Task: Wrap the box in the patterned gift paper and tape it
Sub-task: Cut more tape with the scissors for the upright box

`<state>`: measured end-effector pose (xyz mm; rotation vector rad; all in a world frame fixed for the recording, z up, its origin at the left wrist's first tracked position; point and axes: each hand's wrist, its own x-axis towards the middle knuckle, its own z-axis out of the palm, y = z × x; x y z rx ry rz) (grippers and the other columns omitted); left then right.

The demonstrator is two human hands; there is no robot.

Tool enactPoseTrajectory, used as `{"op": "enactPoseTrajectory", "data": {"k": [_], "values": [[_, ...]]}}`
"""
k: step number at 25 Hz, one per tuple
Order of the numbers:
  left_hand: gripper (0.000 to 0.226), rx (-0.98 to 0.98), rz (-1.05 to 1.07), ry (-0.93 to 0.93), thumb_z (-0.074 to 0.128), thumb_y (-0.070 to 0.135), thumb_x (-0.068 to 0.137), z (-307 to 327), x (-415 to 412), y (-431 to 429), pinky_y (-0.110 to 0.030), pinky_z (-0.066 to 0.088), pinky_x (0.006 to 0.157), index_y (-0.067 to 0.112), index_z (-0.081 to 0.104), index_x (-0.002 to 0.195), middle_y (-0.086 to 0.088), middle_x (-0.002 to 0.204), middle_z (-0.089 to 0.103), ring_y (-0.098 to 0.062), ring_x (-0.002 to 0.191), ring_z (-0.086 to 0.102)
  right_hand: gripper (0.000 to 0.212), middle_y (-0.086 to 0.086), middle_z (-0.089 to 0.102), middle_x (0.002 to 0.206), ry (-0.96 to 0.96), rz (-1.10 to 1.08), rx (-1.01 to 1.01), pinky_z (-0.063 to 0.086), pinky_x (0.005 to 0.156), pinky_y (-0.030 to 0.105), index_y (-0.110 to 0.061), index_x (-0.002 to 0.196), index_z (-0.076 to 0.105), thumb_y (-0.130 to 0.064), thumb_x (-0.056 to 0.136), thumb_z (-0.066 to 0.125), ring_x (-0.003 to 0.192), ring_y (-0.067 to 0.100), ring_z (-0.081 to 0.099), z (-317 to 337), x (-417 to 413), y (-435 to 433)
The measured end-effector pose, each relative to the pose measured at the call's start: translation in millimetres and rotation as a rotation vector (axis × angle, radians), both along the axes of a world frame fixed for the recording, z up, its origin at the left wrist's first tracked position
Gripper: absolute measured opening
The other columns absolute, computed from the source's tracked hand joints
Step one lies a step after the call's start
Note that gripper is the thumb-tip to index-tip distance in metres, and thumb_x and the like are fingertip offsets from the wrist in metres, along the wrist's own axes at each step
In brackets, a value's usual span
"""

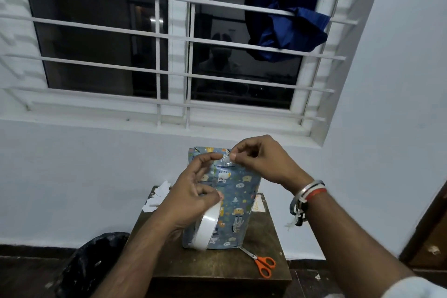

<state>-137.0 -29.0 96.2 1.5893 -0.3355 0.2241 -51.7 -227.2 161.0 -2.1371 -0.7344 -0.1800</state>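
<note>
The blue, cartoon-patterned paper-wrapped box (233, 201) stands upright on the brown wooden table (217, 266), its top fold just below my right hand (262, 162) pinching a clear tape strip (226, 159), my left hand (191, 192) gripping the white tape roll (205, 227).

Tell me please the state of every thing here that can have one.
box: upright on the table, wrapped in patterned paper.
tape roll: held by the left hand.
tape strip: pulled out, pinched by the right hand at the box top.
scissors: closed, lying on the table.
curtain: bunched up, tucked over a window bar.
bin bag: open.
</note>
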Motion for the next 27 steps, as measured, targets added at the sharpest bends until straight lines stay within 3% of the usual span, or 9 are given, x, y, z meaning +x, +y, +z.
{"op": "enactPoseTrajectory", "data": {"k": [5, 7, 10, 13, 15, 18, 21, 24, 27], "values": [[0.073, -0.04, 0.002, 0.065, 0.072, -0.01, 0.086, -9, 1, -1, -0.031, 0.056, 0.082, 0.053, 0.06, 0.121, 0.003, 0.157, 0.042, -0.01, 0.065, 0.065, 0.009, -0.003, 0.078, 0.084, 0.013, 0.086, -0.22, 0.059, 0.082, 0.045, -0.026, 0.091, 0.081, -0.034, 0.089, 0.078, 0.084, 0.023, 0.073, 3, 23, 11], [0.074, -0.058, 0.003, 0.079, 0.072, -0.011, 0.085, -12, 5, -1, -0.033, 0.056, 0.084, 0.054, 0.061, 0.119, 0.002, 0.158, 0.043, -0.011, 0.066, 0.065, 0.008, -0.003, 0.079, 0.084, 0.039, 0.107, -0.247, 0.059, 0.083, 0.04, -0.024, 0.093, 0.081, -0.031, 0.09, 0.078, 0.084, 0.022, 0.074, 4, 26, 10], [0.074, -0.055, -0.002, 0.093, 0.073, -0.01, 0.085, -14, 7, -1, -0.037, 0.057, 0.087, 0.055, 0.062, 0.118, 0.003, 0.157, 0.043, -0.017, 0.069, 0.065, 0.005, -0.006, 0.078, 0.081, 0.034, 0.117, -0.33, 0.056, 0.073, 0.023, -0.025, 0.092, 0.081, -0.028, 0.09, 0.078, 0.077, 0.011, 0.073, 7, 27, 11], [0.073, -0.04, -0.011, 0.107, 0.071, -0.009, 0.086, -15, 8, -2, -0.033, 0.055, 0.082, 0.057, 0.062, 0.116, 0.012, 0.153, 0.044, -0.027, 0.073, 0.058, 0.002, -0.009, 0.077, 0.076, -0.019, 0.084, -0.391, 0.05, 0.066, 0.016, -0.027, 0.089, 0.08, -0.027, 0.088, 0.078, 0.069, 0.002, 0.07, 8, 26, 16], [0.072, -0.033, -0.025, 0.116, 0.069, -0.01, 0.086, -15, 10, -1, -0.032, 0.053, 0.08, 0.056, 0.063, 0.114, 0.018, 0.149, 0.045, -0.028, 0.073, 0.056, 0.005, -0.007, 0.076, 0.075, -0.05, 0.06, -0.389, 0.051, 0.064, 0.017, -0.027, 0.089, 0.078, -0.025, 0.085, 0.079, 0.069, 0.005, 0.07, 7, 25, 18], [0.07, -0.003, -0.022, 0.136, 0.072, -0.008, 0.084, -16, 15, 2, -0.031, 0.056, 0.081, 0.051, 0.061, 0.121, 0.02, 0.147, 0.046, -0.028, 0.073, 0.063, 0.023, 0.001, 0.075, 0.076, -0.064, -0.001, -0.352, 0.053, 0.065, 0.028, -0.031, 0.097, 0.07, -0.033, 0.08, 0.084, 0.071, 0.016, 0.07, 6, 27, 18], [0.069, 0.027, 0.005, 0.143, 0.074, -0.006, 0.083, -20, 16, 2, -0.031, 0.056, 0.082, 0.043, 0.058, 0.128, 0.015, 0.151, 0.046, -0.035, 0.074, 0.066, 0.023, -0.003, 0.071, 0.075, -0.065, -0.064, -0.349, 0.05, 0.062, 0.024, -0.028, 0.092, 0.07, -0.038, 0.079, 0.085, 0.068, 0.011, 0.065, 0, 30, 16], [0.068, -0.019, -0.002, 0.129, 0.075, -0.006, 0.082, -21, 14, 0, -0.042, 0.057, 0.087, 0.049, 0.063, 0.12, 0.015, 0.153, 0.047, -0.025, 0.074, 0.065, 0.009, -0.006, 0.071, 0.074, -0.103, -0.131, -0.244, 0.046, 0.063, 0.02, -0.025, 0.082, 0.072, -0.029, 0.086, 0.079, 0.067, 0.005, 0.062, -12, 29, 16], [0.068, -0.068, 0.025, 0.131, 0.073, -0.013, 0.083, -16, 8, -4, -0.043, 0.055, 0.094, 0.04, 0.06, 0.124, 0.006, 0.153, 0.048, -0.003, 0.078, 0.072, 0.009, -0.006, 0.07, 0.075, -0.109, -0.153, -0.209, 0.045, 0.063, 0.018, -0.022, 0.085, 0.074, -0.03, 0.088, 0.078, 0.068, 0.005, 0.061, -20, 25, 17]]}}
